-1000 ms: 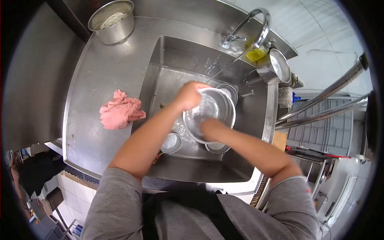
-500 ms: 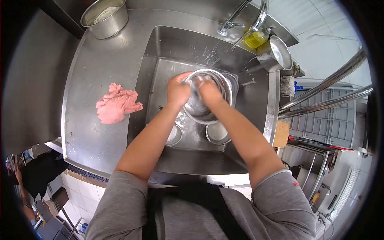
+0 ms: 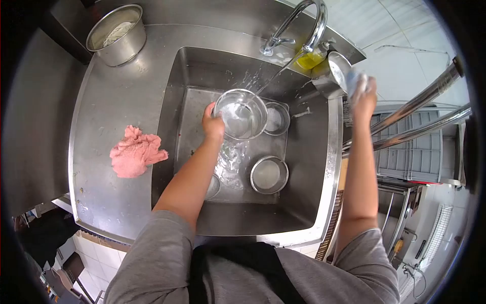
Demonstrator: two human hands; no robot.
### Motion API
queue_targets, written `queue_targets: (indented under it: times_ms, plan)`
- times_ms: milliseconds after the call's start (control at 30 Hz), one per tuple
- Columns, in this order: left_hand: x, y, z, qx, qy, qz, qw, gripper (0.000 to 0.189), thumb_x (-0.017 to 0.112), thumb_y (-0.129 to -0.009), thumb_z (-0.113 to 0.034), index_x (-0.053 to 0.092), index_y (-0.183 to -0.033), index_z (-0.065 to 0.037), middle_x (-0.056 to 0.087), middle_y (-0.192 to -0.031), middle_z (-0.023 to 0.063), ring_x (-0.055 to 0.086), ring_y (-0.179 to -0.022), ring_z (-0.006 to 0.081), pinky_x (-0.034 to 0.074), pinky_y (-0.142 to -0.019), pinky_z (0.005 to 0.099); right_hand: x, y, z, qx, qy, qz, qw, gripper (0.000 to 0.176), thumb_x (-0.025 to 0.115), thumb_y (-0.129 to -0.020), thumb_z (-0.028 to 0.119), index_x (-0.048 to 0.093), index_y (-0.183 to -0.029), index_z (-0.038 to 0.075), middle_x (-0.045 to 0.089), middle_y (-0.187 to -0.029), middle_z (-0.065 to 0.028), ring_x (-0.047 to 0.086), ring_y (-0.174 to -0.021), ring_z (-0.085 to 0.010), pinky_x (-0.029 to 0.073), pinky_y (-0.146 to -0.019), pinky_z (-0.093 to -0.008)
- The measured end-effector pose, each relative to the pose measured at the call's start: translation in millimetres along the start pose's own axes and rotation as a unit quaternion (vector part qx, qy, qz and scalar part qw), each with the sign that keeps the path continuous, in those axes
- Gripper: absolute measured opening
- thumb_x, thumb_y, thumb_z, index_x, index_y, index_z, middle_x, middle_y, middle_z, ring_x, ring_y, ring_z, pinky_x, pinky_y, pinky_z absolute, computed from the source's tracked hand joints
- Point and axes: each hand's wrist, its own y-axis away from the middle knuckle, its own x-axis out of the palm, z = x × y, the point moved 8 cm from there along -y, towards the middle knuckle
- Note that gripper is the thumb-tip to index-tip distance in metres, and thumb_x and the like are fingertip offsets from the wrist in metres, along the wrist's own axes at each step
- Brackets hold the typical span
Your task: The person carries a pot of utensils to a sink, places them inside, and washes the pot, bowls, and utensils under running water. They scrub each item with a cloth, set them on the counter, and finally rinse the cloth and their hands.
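In the head view my left hand (image 3: 213,123) grips the rim of a round metal bowl (image 3: 241,114), thumb at the near side. The bowl is tilted over the sink floor, and water from the faucet (image 3: 310,48) runs into it. My right hand (image 3: 365,99) is up at the right edge of the sink, beside a metal container (image 3: 336,81). In its fingers is a blurred, pale blue-and-white cleaning pad (image 3: 357,85). Smaller round metal bowls (image 3: 269,175) lie in the sink (image 3: 298,206), one of them partly hidden by my left arm.
On the left counter (image 3: 101,111) lies a crumpled pink cloth (image 3: 135,152). A metal pot (image 3: 119,38) with something pale inside stands at the back left. Behind the metal container is a bottle of yellow liquid (image 3: 311,58). Metal pipes (image 3: 412,106) and a grey crate (image 3: 410,149) are at the right.
My right hand has left the bowl and moved right, out past the sink edge, with the pad. My left hand keeps hold of the bowl, and the faucet stream now falls into it.
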Motion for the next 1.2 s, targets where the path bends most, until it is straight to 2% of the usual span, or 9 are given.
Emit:
queue_targets:
  times_ms: [400, 567, 700, 767, 800, 900, 1067, 1133, 1200]
  plan:
    - [-9.0, -5.4, 41.3, -0.020, 0.014, 0.053, 0.998, 0.052, 0.054, -0.084, 0.004, 0.040, -0.132, -0.010, 0.041, -0.135, 0.0117, 0.040, -0.122, 0.0209, 0.033, -0.101, 0.0307, 275.7, -27.4, 43.2, -0.378, 0.155, 0.057, 0.911, 0.049, 0.051, -0.091, 0.036, 0.053, -0.116, -0.007, 0.059, -0.109, -0.0236, 0.057, -0.100, -0.0398, 0.047, -0.086, -0.0418]
    - [-1.7, -16.0, 27.9, -0.028, 0.018, 0.084, 0.996, 0.051, 0.054, -0.085, 0.003, 0.039, -0.132, -0.008, 0.041, -0.135, 0.0118, 0.040, -0.123, 0.0214, 0.032, -0.101, 0.0302, 252.7, 28.7, 33.6, -0.179, 0.064, 0.060, 0.980, 0.064, 0.055, -0.087, 0.039, 0.041, -0.124, -0.012, 0.053, -0.119, -0.0258, 0.049, -0.113, -0.0413, 0.045, -0.090, -0.0446]
    - [-2.2, -18.0, 47.8, -0.028, -0.043, 0.110, 0.993, 0.052, 0.053, -0.085, 0.002, 0.037, -0.133, -0.008, 0.042, -0.134, 0.0116, 0.041, -0.122, 0.0217, 0.034, -0.101, 0.0311, 233.2, 57.5, 72.2, -0.215, 0.144, 0.018, 0.966, 0.060, 0.054, -0.088, 0.032, 0.035, -0.131, -0.005, 0.050, -0.122, -0.0289, 0.053, -0.108, -0.0437, 0.042, -0.093, -0.0454]
    - [-7.6, -15.7, 49.2, -0.046, -0.052, 0.132, 0.989, 0.052, 0.054, -0.086, 0.002, 0.037, -0.134, -0.008, 0.043, -0.133, 0.0115, 0.043, -0.120, 0.0221, 0.035, -0.100, 0.0317, 235.4, 92.2, 94.6, -0.195, -0.092, 0.231, 0.949, 0.035, 0.047, -0.092, 0.019, 0.051, -0.120, -0.001, 0.060, -0.108, -0.0215, 0.060, -0.096, -0.0346, 0.047, -0.083, -0.0432]
    - [-10.9, -9.3, 44.4, -0.085, -0.062, 0.176, 0.979, 0.052, 0.053, -0.087, 0.001, 0.035, -0.134, -0.008, 0.045, -0.131, 0.0118, 0.048, -0.114, 0.0228, 0.039, -0.096, 0.0325, 240.2, 120.6, 98.3, -0.011, -0.351, 0.429, 0.832, 0.024, 0.051, -0.090, 0.013, 0.060, -0.109, -0.001, 0.064, -0.097, -0.0131, 0.062, -0.083, -0.0220, 0.051, -0.073, -0.0352]
    - [-30.9, -11.7, 69.7, -0.051, -0.171, 0.227, 0.958, 0.049, 0.057, -0.087, -0.007, 0.038, -0.132, -0.008, 0.048, -0.127, 0.0126, 0.056, -0.101, 0.0233, 0.045, -0.089, 0.0339, 242.0, 168.3, 88.6, 0.165, -0.336, 0.605, 0.703, 0.026, 0.054, -0.088, 0.017, 0.063, -0.097, -0.006, 0.065, -0.090, -0.0101, 0.063, -0.080, -0.0210, 0.051, -0.074, -0.0316]
    - [-61.6, 29.9, 54.6, 0.022, -0.521, 0.356, 0.775, 0.053, 0.067, -0.082, -0.034, 0.050, -0.126, -0.009, 0.055, -0.121, 0.0148, 0.056, -0.107, 0.0292, 0.043, -0.092, 0.0355, 249.3, 166.8, 59.1, 0.051, -0.168, 0.611, 0.772, 0.026, 0.054, -0.088, 0.015, 0.064, -0.094, -0.008, 0.067, -0.088, -0.0136, 0.065, -0.079, -0.0152, 0.052, -0.070, -0.0275]
    - [-82.4, 80.1, 75.9, -0.188, -0.565, 0.554, 0.582, 0.060, 0.072, -0.075, -0.044, 0.055, -0.124, -0.013, 0.052, -0.123, 0.0147, 0.057, -0.104, 0.0257, 0.044, -0.090, 0.0339, 228.1, 163.5, 77.1, 0.028, -0.196, 0.607, 0.770, 0.025, 0.054, -0.087, 0.014, 0.065, -0.093, -0.007, 0.067, -0.088, -0.0127, 0.065, -0.078, -0.0150, 0.052, -0.070, -0.0272]
    - [-84.6, 83.2, 93.5, -0.127, -0.517, 0.570, 0.626, 0.061, 0.071, -0.075, -0.046, 0.055, -0.125, -0.015, 0.052, -0.124, 0.0154, 0.054, -0.108, 0.0269, 0.043, -0.091, 0.0348, 216.0, 150.5, 90.7, 0.005, -0.230, 0.572, 0.788, 0.021, 0.054, -0.086, 0.014, 0.067, -0.090, -0.002, 0.067, -0.084, -0.0073, 0.064, -0.072, -0.0141, 0.051, -0.069, -0.0252]
